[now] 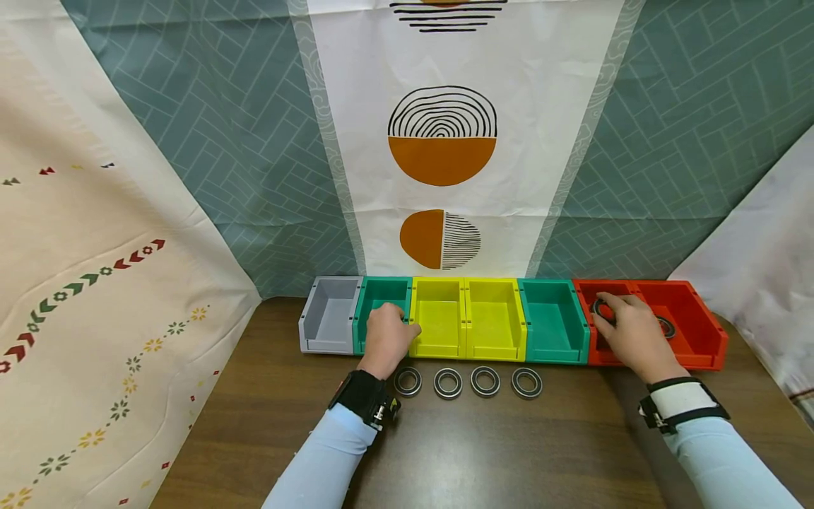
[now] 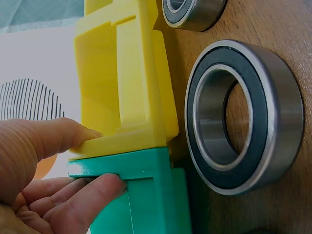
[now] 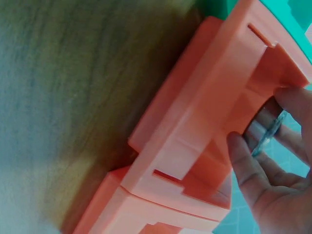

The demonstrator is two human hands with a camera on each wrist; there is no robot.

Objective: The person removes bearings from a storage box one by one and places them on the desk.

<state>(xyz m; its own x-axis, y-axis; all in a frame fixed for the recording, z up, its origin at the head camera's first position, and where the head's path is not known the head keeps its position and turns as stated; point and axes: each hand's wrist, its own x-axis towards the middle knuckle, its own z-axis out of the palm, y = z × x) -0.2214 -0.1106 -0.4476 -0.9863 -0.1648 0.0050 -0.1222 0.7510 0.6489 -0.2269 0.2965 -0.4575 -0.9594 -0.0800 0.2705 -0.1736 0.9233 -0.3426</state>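
Note:
Four similar ring-shaped ball bearings, the leftmost beside my left wrist [image 1: 408,382], lie in a row on the table. My left hand [image 1: 386,339] reaches over the border of a green bin [image 1: 384,286] and a yellow bin [image 1: 439,322]. In the left wrist view the thumb lies on the yellow side and the fingers on the green, pinching the adjoining walls. My right hand [image 1: 636,336] pinches another ball bearing [image 3: 265,124] between thumb and fingers, above the left red bin [image 3: 209,112]. Past that hand, a ball bearing [image 1: 666,327] shows in the right red bin [image 1: 702,339].
The bins stand side by side along the back of the wooden table [image 1: 509,452]. A grey bin [image 1: 331,318] is at the left end; a second yellow bin [image 1: 496,322] and another green bin [image 1: 555,322] fill the middle. A patterned cloth [image 1: 439,212] hangs behind.

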